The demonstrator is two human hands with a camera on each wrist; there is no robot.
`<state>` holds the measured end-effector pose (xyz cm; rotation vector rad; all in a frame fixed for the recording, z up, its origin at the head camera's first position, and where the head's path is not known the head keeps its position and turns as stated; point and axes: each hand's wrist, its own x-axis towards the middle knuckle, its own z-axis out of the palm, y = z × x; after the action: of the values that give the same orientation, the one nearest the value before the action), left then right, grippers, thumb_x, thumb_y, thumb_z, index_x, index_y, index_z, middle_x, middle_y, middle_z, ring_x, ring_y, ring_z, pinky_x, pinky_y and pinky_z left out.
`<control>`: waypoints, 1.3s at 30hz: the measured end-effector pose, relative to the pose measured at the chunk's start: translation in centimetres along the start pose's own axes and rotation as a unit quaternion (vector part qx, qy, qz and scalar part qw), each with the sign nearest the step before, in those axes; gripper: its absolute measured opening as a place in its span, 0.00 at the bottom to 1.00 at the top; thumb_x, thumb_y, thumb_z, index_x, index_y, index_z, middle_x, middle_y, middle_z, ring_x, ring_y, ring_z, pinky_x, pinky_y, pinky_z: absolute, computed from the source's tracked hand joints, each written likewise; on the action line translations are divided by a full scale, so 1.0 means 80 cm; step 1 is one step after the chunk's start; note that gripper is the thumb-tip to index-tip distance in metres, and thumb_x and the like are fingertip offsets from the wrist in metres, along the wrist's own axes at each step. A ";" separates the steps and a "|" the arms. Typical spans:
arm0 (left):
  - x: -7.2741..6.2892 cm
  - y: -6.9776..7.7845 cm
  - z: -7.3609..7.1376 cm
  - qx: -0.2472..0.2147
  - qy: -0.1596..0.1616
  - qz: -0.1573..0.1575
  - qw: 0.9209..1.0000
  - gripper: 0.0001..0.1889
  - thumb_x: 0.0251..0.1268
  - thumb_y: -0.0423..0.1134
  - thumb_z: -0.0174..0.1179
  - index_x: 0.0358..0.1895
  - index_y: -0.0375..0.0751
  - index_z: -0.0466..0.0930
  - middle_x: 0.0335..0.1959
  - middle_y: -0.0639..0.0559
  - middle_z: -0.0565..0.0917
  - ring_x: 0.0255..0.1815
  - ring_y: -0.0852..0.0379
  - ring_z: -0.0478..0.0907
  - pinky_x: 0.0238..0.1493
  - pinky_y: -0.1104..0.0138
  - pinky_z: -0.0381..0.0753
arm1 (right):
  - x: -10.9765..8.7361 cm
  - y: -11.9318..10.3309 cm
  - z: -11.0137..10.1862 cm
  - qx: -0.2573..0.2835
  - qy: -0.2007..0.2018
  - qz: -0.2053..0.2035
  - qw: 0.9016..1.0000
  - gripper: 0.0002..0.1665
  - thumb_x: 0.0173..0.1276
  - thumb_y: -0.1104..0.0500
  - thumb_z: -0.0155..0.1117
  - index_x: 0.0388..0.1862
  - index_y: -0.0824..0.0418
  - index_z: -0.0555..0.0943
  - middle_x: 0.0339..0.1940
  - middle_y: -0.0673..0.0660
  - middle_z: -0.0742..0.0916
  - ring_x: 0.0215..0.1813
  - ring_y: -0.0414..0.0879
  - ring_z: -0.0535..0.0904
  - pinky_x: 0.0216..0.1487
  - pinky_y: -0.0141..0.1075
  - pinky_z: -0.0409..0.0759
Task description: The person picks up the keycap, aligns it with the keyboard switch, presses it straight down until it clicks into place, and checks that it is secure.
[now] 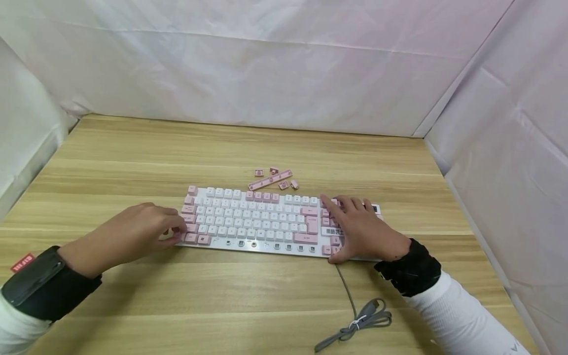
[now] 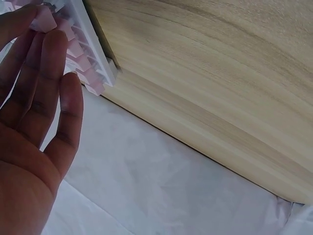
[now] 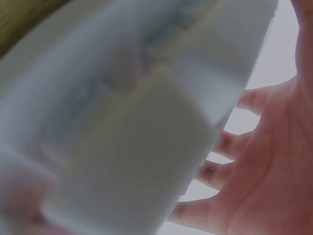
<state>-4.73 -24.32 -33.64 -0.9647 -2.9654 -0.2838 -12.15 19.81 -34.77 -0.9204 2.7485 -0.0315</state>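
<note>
A white and pink keyboard [image 1: 262, 217] lies on the wooden table. At its left end my left hand [image 1: 151, 228] pinches a pink keycap [image 2: 45, 19] between thumb and fingertips, right at the edge column of keys. My right hand [image 1: 361, 228] spans the right end, thumb at the near edge and fingers towards the far edge, gripping it and hiding many of its keys. Several bare key switches show along the front row. In the right wrist view, the white keyboard body [image 3: 146, 156] is blurred and close, with my fingers beyond it.
Behind the keyboard lie a long pink spacebar [image 1: 270, 180] and several small pink keycaps [image 1: 284, 185], some upside down. A grey cable [image 1: 366, 315], bundled with a white tie, lies in front on the right. White cloth [image 1: 248, 74] walls in the table [image 1: 222, 296].
</note>
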 end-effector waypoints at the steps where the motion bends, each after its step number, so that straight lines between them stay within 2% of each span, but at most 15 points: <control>1: 0.000 0.000 0.000 0.002 -0.001 0.000 1.000 0.11 0.47 0.36 0.78 0.29 0.53 0.85 0.25 0.67 0.78 0.24 0.72 0.66 0.26 0.71 0.71 | 0.000 0.000 0.000 -0.001 0.000 0.000 1.000 0.82 0.36 0.25 0.79 0.83 0.54 0.48 0.74 0.65 0.67 0.73 0.63 0.63 0.71 0.68 0.57; 5: -0.001 -0.001 -0.001 0.004 -0.010 -0.003 1.000 0.10 0.48 0.37 0.78 0.29 0.54 0.85 0.25 0.67 0.78 0.24 0.72 0.66 0.27 0.70 0.72 | -0.001 0.000 0.000 -0.003 0.000 0.000 1.000 0.82 0.36 0.25 0.79 0.83 0.54 0.48 0.74 0.66 0.67 0.73 0.64 0.63 0.71 0.68 0.57; 12: -0.002 -0.001 0.000 -0.006 -0.030 -0.008 0.999 0.09 0.48 0.37 0.78 0.32 0.54 0.89 0.29 0.66 0.83 0.26 0.72 0.73 0.29 0.66 0.78 | 0.000 -0.001 -0.001 -0.002 -0.003 0.000 1.000 0.82 0.36 0.24 0.78 0.83 0.53 0.47 0.75 0.65 0.67 0.74 0.62 0.63 0.71 0.67 0.56; 16: -0.003 -0.001 0.000 -0.008 -0.035 -0.013 0.999 0.08 0.49 0.37 0.78 0.32 0.54 0.90 0.28 0.65 0.83 0.26 0.72 0.73 0.28 0.67 0.77 | 0.000 -0.001 0.000 -0.003 -0.001 -0.004 1.000 0.82 0.36 0.24 0.78 0.83 0.53 0.47 0.74 0.65 0.67 0.74 0.62 0.63 0.71 0.67 0.57; 24: -0.005 -0.001 -0.002 -0.041 -0.031 -0.040 0.998 0.10 0.49 0.35 0.78 0.30 0.55 0.89 0.27 0.67 0.82 0.25 0.72 0.71 0.26 0.72 0.75 | 0.001 0.000 0.001 -0.008 0.000 -0.006 1.000 0.82 0.36 0.24 0.78 0.83 0.53 0.47 0.74 0.65 0.67 0.74 0.62 0.63 0.71 0.67 0.57; 34: -0.005 0.002 0.000 -0.045 -0.037 -0.039 0.998 0.09 0.47 0.34 0.78 0.29 0.54 0.91 0.27 0.66 0.81 0.26 0.72 0.69 0.26 0.73 0.76 | 0.001 0.000 0.001 -0.006 -0.005 -0.001 1.000 0.83 0.36 0.24 0.78 0.84 0.53 0.46 0.75 0.65 0.66 0.75 0.62 0.61 0.72 0.68 0.56; 39: -0.004 0.005 0.001 -0.034 -0.031 -0.041 0.998 0.08 0.47 0.34 0.78 0.30 0.52 0.91 0.25 0.66 0.79 0.24 0.70 0.67 0.24 0.73 0.72 | 0.001 0.000 0.000 -0.006 -0.007 0.001 1.000 0.83 0.36 0.24 0.79 0.84 0.53 0.46 0.75 0.65 0.66 0.75 0.62 0.61 0.72 0.68 0.56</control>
<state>-4.19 -24.18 -33.72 -0.8748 -3.0748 -0.3649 -12.22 19.78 -34.77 -0.9161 2.7394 -0.0089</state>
